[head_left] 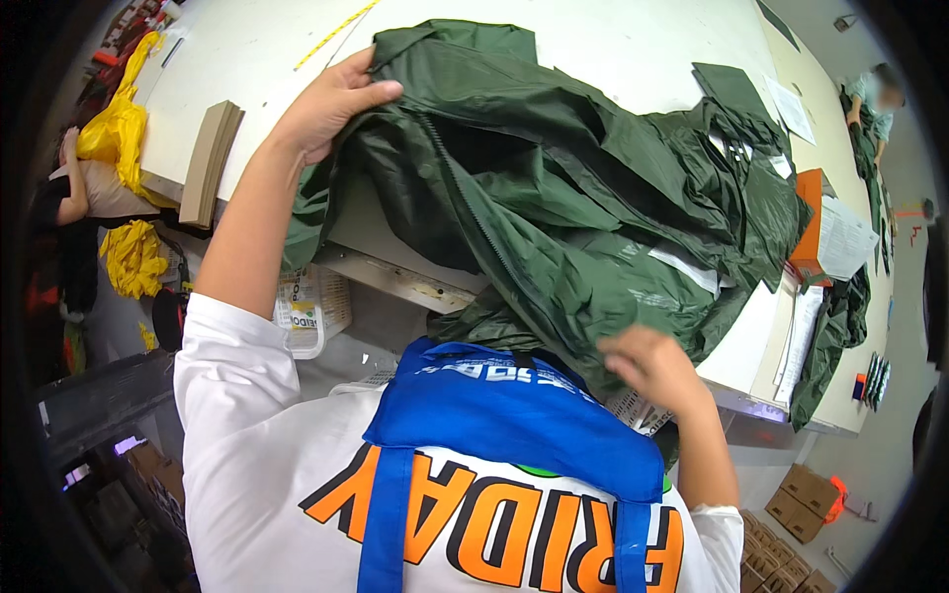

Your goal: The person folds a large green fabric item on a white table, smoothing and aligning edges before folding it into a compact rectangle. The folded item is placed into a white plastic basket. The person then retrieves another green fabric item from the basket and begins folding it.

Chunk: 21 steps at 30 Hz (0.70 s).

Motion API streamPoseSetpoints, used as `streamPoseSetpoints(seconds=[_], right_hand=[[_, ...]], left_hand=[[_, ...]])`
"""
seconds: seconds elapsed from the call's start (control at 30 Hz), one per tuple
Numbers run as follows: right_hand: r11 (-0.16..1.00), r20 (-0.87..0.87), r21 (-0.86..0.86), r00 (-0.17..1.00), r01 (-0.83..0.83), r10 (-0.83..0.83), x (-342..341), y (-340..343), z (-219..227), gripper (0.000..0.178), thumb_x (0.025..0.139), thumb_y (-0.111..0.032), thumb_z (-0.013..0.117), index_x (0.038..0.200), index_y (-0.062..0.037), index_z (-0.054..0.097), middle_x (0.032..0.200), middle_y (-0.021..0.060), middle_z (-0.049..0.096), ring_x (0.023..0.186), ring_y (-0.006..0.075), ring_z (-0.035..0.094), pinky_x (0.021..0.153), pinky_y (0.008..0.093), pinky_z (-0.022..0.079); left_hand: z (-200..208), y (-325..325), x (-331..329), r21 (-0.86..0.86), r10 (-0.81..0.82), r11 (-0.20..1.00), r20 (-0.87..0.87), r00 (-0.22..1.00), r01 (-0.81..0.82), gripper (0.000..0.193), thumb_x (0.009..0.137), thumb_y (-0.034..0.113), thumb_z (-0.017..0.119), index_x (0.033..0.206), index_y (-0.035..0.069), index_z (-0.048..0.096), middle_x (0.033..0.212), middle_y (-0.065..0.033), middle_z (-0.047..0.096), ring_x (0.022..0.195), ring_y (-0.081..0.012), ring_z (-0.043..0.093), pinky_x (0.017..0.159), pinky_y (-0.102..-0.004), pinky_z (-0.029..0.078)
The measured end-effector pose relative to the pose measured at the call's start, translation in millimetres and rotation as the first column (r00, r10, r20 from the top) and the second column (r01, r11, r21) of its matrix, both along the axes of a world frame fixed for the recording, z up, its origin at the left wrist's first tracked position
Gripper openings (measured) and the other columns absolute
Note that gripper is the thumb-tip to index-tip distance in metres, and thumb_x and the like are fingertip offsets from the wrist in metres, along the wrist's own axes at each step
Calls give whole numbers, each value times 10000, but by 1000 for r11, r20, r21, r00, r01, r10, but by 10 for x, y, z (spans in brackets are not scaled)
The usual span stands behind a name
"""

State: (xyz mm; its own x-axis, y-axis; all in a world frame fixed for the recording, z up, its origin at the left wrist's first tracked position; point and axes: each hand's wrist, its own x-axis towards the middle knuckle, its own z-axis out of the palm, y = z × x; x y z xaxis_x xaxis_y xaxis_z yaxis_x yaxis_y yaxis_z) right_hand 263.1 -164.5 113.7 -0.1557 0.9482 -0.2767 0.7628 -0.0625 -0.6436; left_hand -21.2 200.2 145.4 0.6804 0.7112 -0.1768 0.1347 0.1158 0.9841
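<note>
A dark green rain jacket (583, 188) with a long zipper lies spread and crumpled over the white table, its near part hanging past the edge towards me. My left hand (341, 104) is closed on the jacket's far left end, thumb on top and fingers hidden behind the cloth. Lower right, my right hand (647, 368) is curled in at the jacket's near edge, slightly blurred, with its fingertips partly hidden. Between the two hands the zipper (474, 212) runs slantwise and the front gapes. White paper (687, 269) shows among the folds.
The white table (247, 49) carries a cardboard strip (210, 163) at left and an orange box (809, 222) with papers at right. A white basket (314, 311) stands below the table edge. Yellow cloth (119, 133) and another person's arm are at far left; a person (878, 99) is at far right.
</note>
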Motion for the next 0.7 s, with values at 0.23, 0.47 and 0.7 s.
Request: streamPoseSetpoints(seconds=[0.23, 0.47, 0.7], right_hand=[[923, -727, -6, 632, 385, -268, -959, 1903, 204, 280, 894, -238, 617, 1022, 9, 649, 863, 108, 681, 801, 158, 669, 693, 287, 509], [917, -737, -80, 596, 392, -319, -981, 2119, 197, 230, 890, -196, 602, 877, 26, 662, 737, 87, 667, 611, 145, 648, 549, 267, 521], [903, -642, -94, 668, 419, -377, -275, 1601, 240, 248, 874, -199, 564, 731, 3, 585, 615, 28, 547, 579, 109, 513, 568, 272, 431]], left_hand=[[484, -470, 104, 155, -205, 959, -198, 959, 237, 813, 709, -11, 670, 1438, 34, 312, 1193, -108, 571, 1061, -155, 541, 949, -278, 423], [542, -684, 188, 532, 61, 827, -406, 912, 181, 419, 881, 118, 594, 1268, 10, 480, 933, -58, 603, 825, -105, 546, 764, -242, 451], [677, -542, 388, 404, 33, 909, 176, 984, -103, 286, 924, 183, 574, 1165, 29, 583, 951, -20, 663, 812, -100, 619, 756, -233, 485]])
